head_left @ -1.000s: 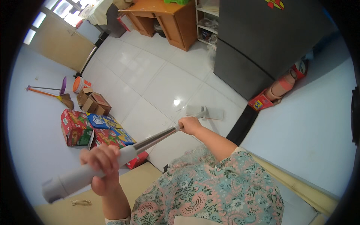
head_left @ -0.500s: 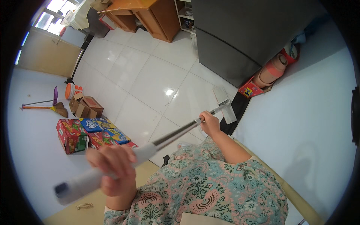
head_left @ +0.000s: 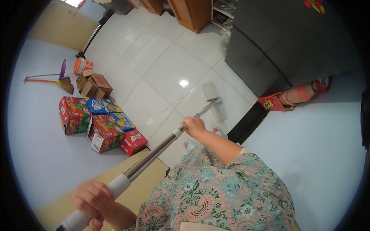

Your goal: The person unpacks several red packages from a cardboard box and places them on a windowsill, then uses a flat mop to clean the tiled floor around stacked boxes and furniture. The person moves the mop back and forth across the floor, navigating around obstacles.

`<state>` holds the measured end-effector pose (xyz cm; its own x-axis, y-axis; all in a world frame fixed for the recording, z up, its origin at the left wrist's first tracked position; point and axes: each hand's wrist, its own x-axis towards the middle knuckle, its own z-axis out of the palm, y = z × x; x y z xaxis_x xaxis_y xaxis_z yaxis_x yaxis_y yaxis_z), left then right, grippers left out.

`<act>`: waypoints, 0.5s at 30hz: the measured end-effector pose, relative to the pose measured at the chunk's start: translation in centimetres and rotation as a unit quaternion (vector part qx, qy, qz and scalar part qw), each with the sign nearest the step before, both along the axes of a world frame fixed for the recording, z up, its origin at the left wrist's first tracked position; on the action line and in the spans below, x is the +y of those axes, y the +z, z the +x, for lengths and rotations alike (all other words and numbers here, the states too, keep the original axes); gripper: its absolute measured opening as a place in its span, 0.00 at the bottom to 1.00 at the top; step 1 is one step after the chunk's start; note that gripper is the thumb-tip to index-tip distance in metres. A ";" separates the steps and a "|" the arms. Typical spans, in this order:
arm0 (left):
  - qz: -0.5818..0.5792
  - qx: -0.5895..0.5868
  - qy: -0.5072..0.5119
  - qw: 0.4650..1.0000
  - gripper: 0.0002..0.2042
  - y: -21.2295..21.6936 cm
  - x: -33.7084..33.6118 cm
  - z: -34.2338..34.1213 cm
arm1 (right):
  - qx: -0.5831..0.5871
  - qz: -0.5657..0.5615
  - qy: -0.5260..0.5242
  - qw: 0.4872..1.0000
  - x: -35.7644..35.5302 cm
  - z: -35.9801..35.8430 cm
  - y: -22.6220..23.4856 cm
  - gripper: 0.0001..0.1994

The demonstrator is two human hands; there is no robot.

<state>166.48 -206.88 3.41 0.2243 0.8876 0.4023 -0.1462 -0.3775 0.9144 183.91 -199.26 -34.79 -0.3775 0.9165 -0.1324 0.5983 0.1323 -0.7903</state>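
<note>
- Here the person holds a long mop (head_left: 154, 154) in both hands, its metal pole running from the near left up toward the middle of the floor.
- The left hand (head_left: 94, 200) sits at the near left, fingers curled tight around the pale grip at the pole's top end.
- The right hand (head_left: 194, 126) is farther along, fingers wrapped and pressed together around the bare metal part of the pole.
- The flat mop head (head_left: 214, 101) lies on the white tiled floor (head_left: 154, 65), just beyond the right hand and near the dark fridge (head_left: 285, 42).
- A sleeve of patterned green cloth (head_left: 216, 192) covers the person's arm and chest at the near edge.
- To the left, a cluster of colourful boxes (head_left: 104, 123) stands against the pale wall, and plain brown cartons (head_left: 92, 84) sit just beyond them.
- A broom (head_left: 50, 81) leans at the far left wall.
- A small red box (head_left: 271, 102) rests on the floor at the fridge's right corner, beside a cardboard roll (head_left: 298, 94).
- A wooden cabinet (head_left: 192, 13) stands at the far end of the room.
</note>
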 end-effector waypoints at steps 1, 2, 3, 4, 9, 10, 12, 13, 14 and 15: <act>0.003 0.007 0.026 1.000 0.15 0.3 -0.6 -0.8 | 0.003 0.003 0.025 1.000 0.3 -1.8 -0.1 0.11; 0.014 0.031 0.018 0.999 0.14 0.7 -1.1 -1.6 | 0.009 -0.003 0.041 0.999 0.6 -3.7 0.0 0.10; 0.024 0.052 0.015 0.998 0.13 1.0 -1.9 -2.2 | 0.019 -0.008 0.071 0.997 0.6 -5.8 0.4 0.09; 0.033 0.073 0.012 0.997 0.13 1.3 -2.7 -2.9 | 0.029 -0.014 0.100 0.994 0.5 -8.0 0.7 0.09; 0.061 0.154 0.070 0.984 0.12 0.8 -2.8 -4.8 | 0.007 0.003 0.166 0.986 1.3 -16.9 -1.1 0.03; 0.072 0.174 0.056 0.980 0.12 1.2 -2.9 -5.7 | 0.012 0.013 0.174 0.985 1.2 -18.2 -0.6 0.04; 0.106 0.120 0.089 0.983 0.12 1.3 -4.3 -8.4 | 0.012 0.029 0.181 0.983 1.2 -19.6 1.2 0.03; 0.124 0.093 0.101 0.983 0.12 1.5 -4.8 -9.8 | 0.010 0.033 0.181 0.983 1.5 -19.9 2.3 0.02; 0.127 0.066 0.103 0.984 0.11 1.8 -4.9 -11.1 | 0.005 0.039 0.177 0.983 2.0 -19.8 3.1 0.02; 0.118 0.059 0.069 0.989 0.11 1.9 -5.0 -12.6 | 0.000 0.053 0.176 0.983 2.5 -19.6 3.2 0.02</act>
